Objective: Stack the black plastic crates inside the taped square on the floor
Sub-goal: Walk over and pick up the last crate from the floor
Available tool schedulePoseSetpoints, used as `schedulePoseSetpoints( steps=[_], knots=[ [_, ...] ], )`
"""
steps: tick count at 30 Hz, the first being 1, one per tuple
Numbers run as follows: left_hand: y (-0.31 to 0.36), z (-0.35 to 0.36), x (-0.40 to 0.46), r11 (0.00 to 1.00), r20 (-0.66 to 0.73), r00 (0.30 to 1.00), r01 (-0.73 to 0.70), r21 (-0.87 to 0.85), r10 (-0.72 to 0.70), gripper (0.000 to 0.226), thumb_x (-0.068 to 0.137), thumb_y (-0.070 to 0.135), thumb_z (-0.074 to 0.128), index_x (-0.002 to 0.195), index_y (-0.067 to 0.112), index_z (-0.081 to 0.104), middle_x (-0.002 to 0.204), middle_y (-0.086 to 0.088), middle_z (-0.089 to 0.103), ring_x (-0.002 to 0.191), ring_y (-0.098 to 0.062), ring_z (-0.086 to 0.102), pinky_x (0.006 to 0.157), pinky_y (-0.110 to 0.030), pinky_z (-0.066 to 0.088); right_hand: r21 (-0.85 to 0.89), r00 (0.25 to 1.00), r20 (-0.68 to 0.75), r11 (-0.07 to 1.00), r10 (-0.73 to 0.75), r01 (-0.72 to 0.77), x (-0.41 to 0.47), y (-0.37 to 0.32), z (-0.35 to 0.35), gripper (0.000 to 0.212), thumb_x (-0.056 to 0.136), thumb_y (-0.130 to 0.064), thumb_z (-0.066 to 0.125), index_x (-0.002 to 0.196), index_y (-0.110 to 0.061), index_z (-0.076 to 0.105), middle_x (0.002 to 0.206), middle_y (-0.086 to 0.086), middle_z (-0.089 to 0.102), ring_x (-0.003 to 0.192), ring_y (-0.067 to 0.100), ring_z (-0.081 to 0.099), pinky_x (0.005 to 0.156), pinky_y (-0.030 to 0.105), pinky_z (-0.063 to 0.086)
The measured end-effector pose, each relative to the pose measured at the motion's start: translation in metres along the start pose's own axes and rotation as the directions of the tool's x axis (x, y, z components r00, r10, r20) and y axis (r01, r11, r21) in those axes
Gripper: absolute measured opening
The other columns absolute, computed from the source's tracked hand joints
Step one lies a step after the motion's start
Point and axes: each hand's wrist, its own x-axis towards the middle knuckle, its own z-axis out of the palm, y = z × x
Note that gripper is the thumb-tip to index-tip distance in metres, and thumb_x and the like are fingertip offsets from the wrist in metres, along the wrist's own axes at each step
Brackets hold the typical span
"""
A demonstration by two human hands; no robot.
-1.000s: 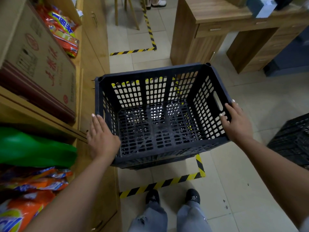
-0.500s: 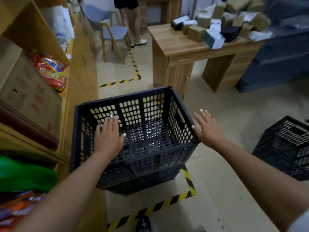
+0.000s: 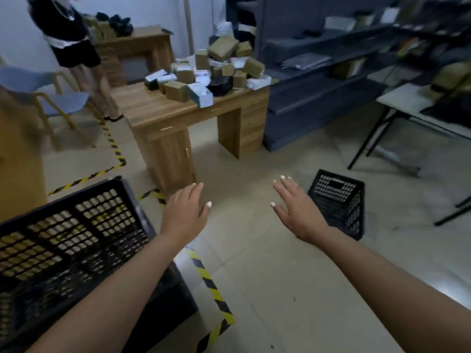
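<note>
Above the floor, left hand [image 3: 184,216] and right hand [image 3: 297,211] reach forward palm-down, fingers straight, holding nothing.

We stand in a stockroom or packing office. At twelve o'clock a wooden desk [image 3: 163,108] carries piled parcel boxes [image 3: 224,47]; at two o'clock, grey shelving [image 3: 318,72] holds goods.

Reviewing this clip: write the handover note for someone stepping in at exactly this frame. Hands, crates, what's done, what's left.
Left hand: open, holding nothing.
Right hand: open, holding nothing, stretched toward the loose crate.
Stacked crates: at lower left inside the taped square, top crate seated on another.
Loose crate: alone on the floor to the right, outside the tape.
Done: stack started.
Left: fetch the loose crate and stack it on top.
</note>
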Motion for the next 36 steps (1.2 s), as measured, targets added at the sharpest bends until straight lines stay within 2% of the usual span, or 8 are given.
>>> schedulePoseSetpoints(
  steps=[3,7,13,20,24,29,36],
  knots=[
    [0.056,0.021,0.032,0.994,0.025,0.994,-0.107,-0.014,0.107,0.057,0.098,0.040,0.046,0.146,0.010,0.039,0.147,-0.009,0.045,0.134,-0.028,0.042,0.110,-0.038,0.033,-0.028,0.997,-0.011,0.996,0.080,-0.081,-0.012,0.057,-0.011,0.059,0.098,-0.036,0.046,0.150,-0.014,0.028,0.159,0.011,0.022,0.148,0.024,0.015,0.120,0.035,0.013],
    [0.119,0.053,0.078,0.972,0.102,0.966,-0.236,-0.021,0.236,0.071,0.090,0.053,0.025,0.146,0.010,0.038,0.147,-0.008,0.046,0.134,-0.026,0.043,0.110,-0.036,0.033,-0.069,0.986,-0.010,0.983,0.168,-0.168,-0.011,0.124,-0.018,0.060,0.097,-0.037,0.046,0.149,-0.013,0.030,0.158,0.013,0.023,0.148,0.026,0.016,0.119,0.036,0.015],
    [0.206,0.094,0.165,0.921,0.163,0.909,-0.365,-0.134,0.384,0.062,0.098,0.046,0.038,0.151,0.015,0.025,0.155,-0.002,0.032,0.142,-0.020,0.030,0.115,-0.033,0.026,-0.100,0.965,-0.014,0.960,0.263,-0.263,0.019,0.209,-0.031,0.060,0.099,-0.035,0.043,0.152,-0.016,0.023,0.160,0.009,0.017,0.150,0.024,0.008,0.120,0.036,0.010],
    [0.298,0.127,0.258,0.851,0.196,0.829,-0.498,-0.169,0.524,0.061,0.099,0.041,0.040,0.151,0.014,0.024,0.156,-0.002,0.031,0.141,-0.020,0.030,0.114,-0.031,0.024,-0.108,0.922,-0.006,0.917,0.386,-0.385,0.046,0.295,-0.058,0.060,0.100,-0.038,0.039,0.153,-0.019,0.017,0.162,0.006,0.011,0.150,0.022,0.002,0.121,0.035,0.007],
    [0.342,0.145,0.292,0.832,0.224,0.802,-0.532,-0.158,0.555,0.060,0.099,0.042,0.040,0.151,0.015,0.024,0.156,-0.002,0.032,0.140,-0.020,0.032,0.112,-0.030,0.024,-0.115,0.903,0.007,0.897,0.430,-0.427,0.054,0.341,-0.067,0.060,0.101,-0.038,0.037,0.153,-0.019,0.016,0.162,0.005,0.009,0.150,0.020,0.000,0.119,0.031,0.001],
    [0.395,0.180,0.330,0.834,0.291,0.782,-0.530,-0.153,0.551,0.063,0.099,0.044,0.039,0.152,0.014,0.022,0.156,-0.004,0.031,0.142,-0.022,0.030,0.116,-0.034,0.025,-0.094,0.893,0.007,0.890,0.449,-0.447,0.068,0.407,-0.080,0.059,0.101,-0.038,0.037,0.153,-0.021,0.016,0.162,0.003,0.010,0.150,0.019,0.001,0.120,0.033,0.003],
    [0.480,0.227,0.371,0.897,0.305,0.844,-0.425,-0.122,0.441,0.062,0.098,0.041,0.041,0.152,0.014,0.023,0.155,-0.002,0.033,0.141,-0.020,0.032,0.115,-0.034,0.027,-0.126,0.930,0.059,0.927,0.362,-0.353,0.094,0.530,-0.103,0.059,0.101,-0.039,0.034,0.154,-0.022,0.013,0.163,0.003,0.006,0.150,0.019,-0.002,0.119,0.032,0.000]
  ],
)
